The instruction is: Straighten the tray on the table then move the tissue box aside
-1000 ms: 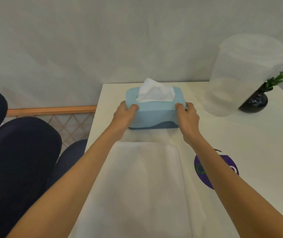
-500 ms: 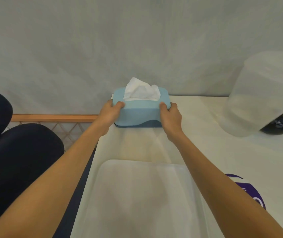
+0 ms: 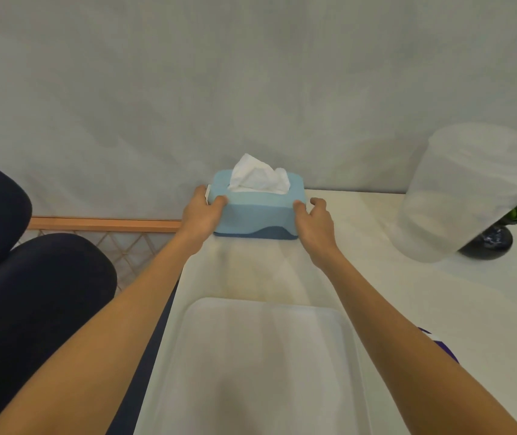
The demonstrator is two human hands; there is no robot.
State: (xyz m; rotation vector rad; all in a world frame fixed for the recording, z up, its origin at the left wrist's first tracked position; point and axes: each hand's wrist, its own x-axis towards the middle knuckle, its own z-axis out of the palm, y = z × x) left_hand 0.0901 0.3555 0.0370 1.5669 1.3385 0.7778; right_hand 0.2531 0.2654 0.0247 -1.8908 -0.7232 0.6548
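The light blue tissue box (image 3: pixel 257 211), with a white tissue sticking out of its top, stands at the far left corner of the white table (image 3: pixel 423 296), close to the wall. My left hand (image 3: pixel 202 211) clasps its left end, thumb on the front face and fingers behind. My right hand (image 3: pixel 313 221) is at the box's right end with the fingers spread off to the side; only the thumb touches the corner. The white tray (image 3: pixel 260 365) lies square to the table edge, near me, between my forearms.
A translucent plastic container (image 3: pixel 467 189) stands at the right, partly hiding a dark round vase with a green sprig (image 3: pixel 489 243). A purple sticker (image 3: pixel 439 343) shows beside my right forearm. Dark chair backs (image 3: pixel 31 293) stand left of the table, near a wooden lattice rail (image 3: pixel 103 224).
Both hands slid the tissue box away from the tray to the table's far left corner. My right hand's fingers have now come off the box's right end.
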